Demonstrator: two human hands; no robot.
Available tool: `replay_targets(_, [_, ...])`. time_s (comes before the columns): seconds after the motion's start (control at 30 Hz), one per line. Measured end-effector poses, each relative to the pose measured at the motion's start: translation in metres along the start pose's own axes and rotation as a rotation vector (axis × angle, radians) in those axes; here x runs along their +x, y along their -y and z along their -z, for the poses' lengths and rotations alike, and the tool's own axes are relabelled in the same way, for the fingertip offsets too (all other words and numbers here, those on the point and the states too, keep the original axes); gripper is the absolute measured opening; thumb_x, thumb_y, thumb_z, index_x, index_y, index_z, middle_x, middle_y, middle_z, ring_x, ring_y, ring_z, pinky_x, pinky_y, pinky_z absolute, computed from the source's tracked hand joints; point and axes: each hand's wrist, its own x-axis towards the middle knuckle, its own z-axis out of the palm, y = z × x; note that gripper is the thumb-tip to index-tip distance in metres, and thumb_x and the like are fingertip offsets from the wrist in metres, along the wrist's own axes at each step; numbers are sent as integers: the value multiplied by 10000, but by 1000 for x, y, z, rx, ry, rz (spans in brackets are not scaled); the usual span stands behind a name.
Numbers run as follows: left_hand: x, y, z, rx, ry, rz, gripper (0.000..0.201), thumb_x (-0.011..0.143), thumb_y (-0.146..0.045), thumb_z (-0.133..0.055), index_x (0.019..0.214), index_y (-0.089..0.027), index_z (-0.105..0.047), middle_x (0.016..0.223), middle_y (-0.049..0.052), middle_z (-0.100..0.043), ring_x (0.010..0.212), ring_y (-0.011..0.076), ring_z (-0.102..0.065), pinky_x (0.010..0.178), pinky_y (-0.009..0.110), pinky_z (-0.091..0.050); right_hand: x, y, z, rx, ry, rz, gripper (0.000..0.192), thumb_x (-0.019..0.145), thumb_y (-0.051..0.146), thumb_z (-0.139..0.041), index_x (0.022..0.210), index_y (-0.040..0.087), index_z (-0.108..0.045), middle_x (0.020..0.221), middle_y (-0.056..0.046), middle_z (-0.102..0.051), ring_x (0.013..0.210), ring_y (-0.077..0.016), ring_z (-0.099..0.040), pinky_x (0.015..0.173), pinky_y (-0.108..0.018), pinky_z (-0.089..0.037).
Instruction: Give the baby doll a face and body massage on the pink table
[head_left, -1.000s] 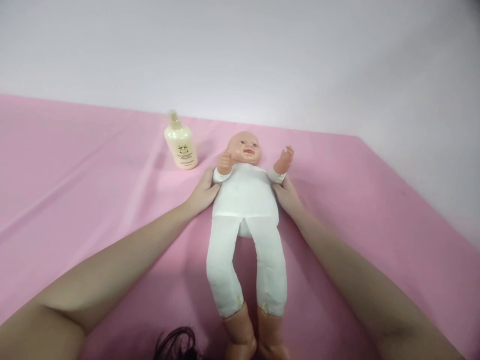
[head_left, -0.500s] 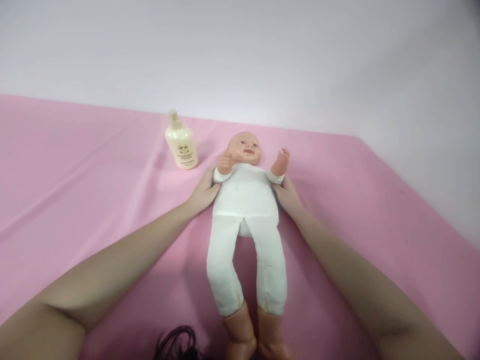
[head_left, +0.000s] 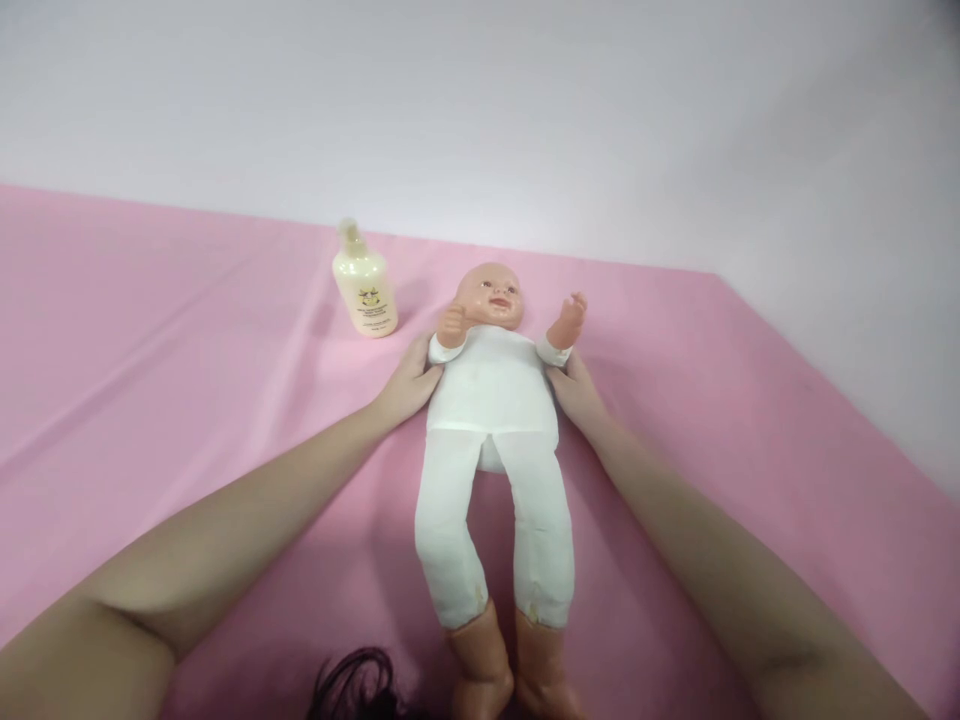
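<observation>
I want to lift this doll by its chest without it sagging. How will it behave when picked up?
The doll will probably flop: its white cloth body and legs look soft and stuffed. The hard-looking head and boots may hang down. It seems unlikely to slip, since the left hand and right hand press cloth sides.

bottle [head_left: 365, 283] label print, too small to read

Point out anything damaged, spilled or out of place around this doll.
The doll has yellowish stains on its white leg cuffs above the feet. The lotion bottle stands upright, nothing spilled. The left hand and right hand rest against its sides.
</observation>
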Motion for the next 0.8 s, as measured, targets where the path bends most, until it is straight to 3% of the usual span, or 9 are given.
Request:
replay_targets(0.33, [0,-14,0,10,-11,-9,572,910,-187,-586,1472,-217,-487,1530,97,-545,1429,292,-499,1263,508,-353,-2,4,0,8,4,-4,288,873,282,-566,1150,245,-636,1180,-55,-737,1090,-272,-674,1008,-467,-536])
replay_targets(0.8, [0,-9,0,13,-1,14,579,919,-202,-586,1487,-211,-472,1549,108,-525,1444,298,-492,1265,516,-349,-2,4,0,24,8,-12,304,874,291,-571,1167,254,-644,1206,-49,-742,1113,-270,-675,1041,-480,-529])
